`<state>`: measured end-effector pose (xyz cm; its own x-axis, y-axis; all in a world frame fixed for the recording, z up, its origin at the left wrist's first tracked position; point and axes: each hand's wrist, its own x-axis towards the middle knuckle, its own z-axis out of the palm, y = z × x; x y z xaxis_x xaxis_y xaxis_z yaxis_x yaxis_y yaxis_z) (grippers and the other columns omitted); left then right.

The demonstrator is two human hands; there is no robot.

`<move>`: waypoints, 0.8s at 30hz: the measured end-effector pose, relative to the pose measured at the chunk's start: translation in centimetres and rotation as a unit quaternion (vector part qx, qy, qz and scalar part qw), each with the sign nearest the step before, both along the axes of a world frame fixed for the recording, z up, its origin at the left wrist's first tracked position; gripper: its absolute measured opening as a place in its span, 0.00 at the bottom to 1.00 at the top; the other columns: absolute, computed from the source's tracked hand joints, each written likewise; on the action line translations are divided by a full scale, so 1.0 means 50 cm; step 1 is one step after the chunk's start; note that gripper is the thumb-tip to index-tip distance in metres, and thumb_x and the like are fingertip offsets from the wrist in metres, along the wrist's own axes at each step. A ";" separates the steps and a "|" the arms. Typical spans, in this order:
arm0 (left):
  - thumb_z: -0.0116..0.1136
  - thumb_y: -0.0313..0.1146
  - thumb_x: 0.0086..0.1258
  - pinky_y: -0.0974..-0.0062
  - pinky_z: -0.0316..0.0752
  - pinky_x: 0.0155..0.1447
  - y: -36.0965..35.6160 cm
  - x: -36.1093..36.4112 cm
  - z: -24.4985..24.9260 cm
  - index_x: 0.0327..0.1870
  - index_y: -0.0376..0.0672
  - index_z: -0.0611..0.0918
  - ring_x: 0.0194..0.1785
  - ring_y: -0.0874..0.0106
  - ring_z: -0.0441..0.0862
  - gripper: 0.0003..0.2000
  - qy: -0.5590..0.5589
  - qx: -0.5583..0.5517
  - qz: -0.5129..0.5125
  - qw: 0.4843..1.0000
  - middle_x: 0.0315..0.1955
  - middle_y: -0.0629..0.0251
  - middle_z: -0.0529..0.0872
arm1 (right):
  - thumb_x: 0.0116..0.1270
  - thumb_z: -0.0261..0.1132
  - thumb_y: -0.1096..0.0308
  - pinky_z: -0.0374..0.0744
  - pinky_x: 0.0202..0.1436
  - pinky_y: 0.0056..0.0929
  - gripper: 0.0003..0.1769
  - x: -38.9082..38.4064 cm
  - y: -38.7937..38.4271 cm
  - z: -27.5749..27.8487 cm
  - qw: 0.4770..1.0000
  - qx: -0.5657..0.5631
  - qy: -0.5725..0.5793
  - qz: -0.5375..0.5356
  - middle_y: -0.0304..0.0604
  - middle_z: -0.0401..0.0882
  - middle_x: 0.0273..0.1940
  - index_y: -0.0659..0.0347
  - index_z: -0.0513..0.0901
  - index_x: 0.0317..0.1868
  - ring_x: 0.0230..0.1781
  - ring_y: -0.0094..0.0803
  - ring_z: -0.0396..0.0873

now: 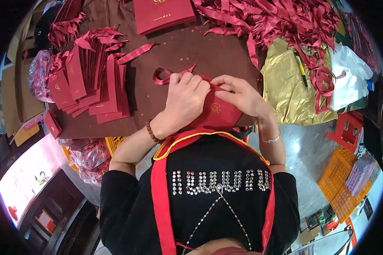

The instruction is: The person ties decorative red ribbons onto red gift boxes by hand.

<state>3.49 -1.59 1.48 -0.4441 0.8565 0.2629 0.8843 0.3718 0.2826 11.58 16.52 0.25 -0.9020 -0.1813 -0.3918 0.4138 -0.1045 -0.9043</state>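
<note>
Both hands are at a red card (pixel 219 111) with a gold emblem, held at the table's near edge, close to the chest. My left hand (pixel 185 100) is closed at the card's upper left corner, its knuckles facing up. On the right side, my right hand (pixel 238 93) pinches the card's upper edge with thumb and fingers. A red ribbon (pixel 161 76) loops out beside my left hand; whether it is fixed to the card is hidden by the fingers.
Ribboned red cards (pixel 98 80) lie fanned at the left. A red card stack (pixel 164 15) sits at the back. Loose red ribbons (pixel 281 21) are heaped at the back right, near gold wrapping (pixel 285 93), a yellow-black pen (pixel 301 69) and a white bag (pixel 349 76).
</note>
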 end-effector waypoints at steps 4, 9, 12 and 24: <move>0.62 0.31 0.57 0.68 0.63 0.46 0.001 -0.029 0.018 0.30 0.46 0.80 0.42 0.66 0.75 0.03 -0.082 0.036 0.014 0.996 0.34 0.69 0.79 | 0.63 0.60 0.70 0.76 0.45 0.32 0.14 0.005 -0.012 0.009 0.989 0.124 0.081 -0.021 0.49 0.82 0.38 0.63 0.75 0.49 0.41 0.36 0.82; 0.52 0.38 0.63 0.59 0.58 0.59 0.014 -0.120 0.023 0.31 0.46 0.82 0.60 0.64 0.67 0.08 -0.328 -0.104 -0.057 0.937 0.51 0.67 0.79 | 0.63 0.59 0.74 0.77 0.46 0.29 0.12 0.002 -0.034 0.053 0.958 0.256 0.126 0.023 0.50 0.82 0.40 0.66 0.75 0.48 0.44 0.39 0.82; 0.50 0.39 0.63 0.59 0.54 0.66 0.054 -0.165 0.062 0.34 0.44 0.84 0.67 0.61 0.61 0.12 -0.385 -0.282 -0.113 0.871 0.59 0.63 0.76 | 0.62 0.60 0.73 0.78 0.43 0.30 0.12 0.003 -0.043 0.057 0.948 0.288 0.133 0.019 0.51 0.82 0.37 0.65 0.75 0.46 0.41 0.43 0.83; 0.55 0.29 0.49 0.72 0.68 0.49 0.072 -0.176 -0.027 0.33 0.30 0.80 0.45 0.67 0.74 0.12 -0.592 -0.277 -0.241 0.717 0.41 0.57 0.80 | 0.60 0.63 0.76 0.77 0.35 0.28 0.11 0.010 -0.031 0.056 0.952 0.220 0.214 0.020 0.50 0.82 0.32 0.66 0.78 0.44 0.31 0.36 0.84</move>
<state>-5.30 2.03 0.14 0.3077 0.8130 -0.4943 0.2102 0.4486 0.8687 12.06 14.97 3.04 -0.9919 -0.1213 -0.0365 -0.0057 0.3306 -0.9438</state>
